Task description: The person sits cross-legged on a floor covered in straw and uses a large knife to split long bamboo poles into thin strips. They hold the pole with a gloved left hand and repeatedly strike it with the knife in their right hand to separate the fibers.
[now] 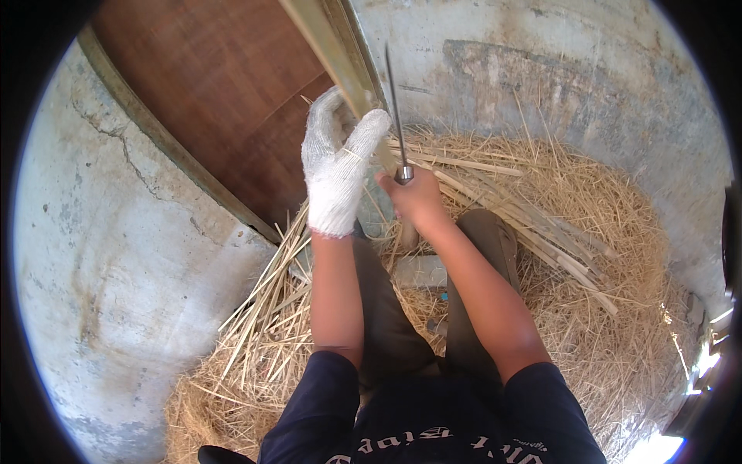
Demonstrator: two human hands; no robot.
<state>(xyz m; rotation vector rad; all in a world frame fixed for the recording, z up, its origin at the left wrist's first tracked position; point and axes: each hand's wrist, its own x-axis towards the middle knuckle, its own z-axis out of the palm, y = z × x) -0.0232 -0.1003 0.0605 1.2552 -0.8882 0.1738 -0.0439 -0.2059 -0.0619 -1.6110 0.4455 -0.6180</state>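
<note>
A white knit glove covers my left hand (338,166), whose fingers and thumb close around a long pale bamboo strip (331,50). The strip slants up past the top edge of the picture. Its lower end comes down beside my bare right hand (421,199), which grips a knife (396,104) by its wooden handle. The knife's thin dark blade points upward, seen nearly edge-on, to the right of the strip. Whether blade and strip touch, I cannot tell.
Split bamboo strips (533,220) lie to the right on heaped shavings (618,309). Thinner slivers (267,309) are piled at left. A brown wooden door (209,69) stands ahead, between weathered, cracked grey walls (116,232). My legs are bent below my hands.
</note>
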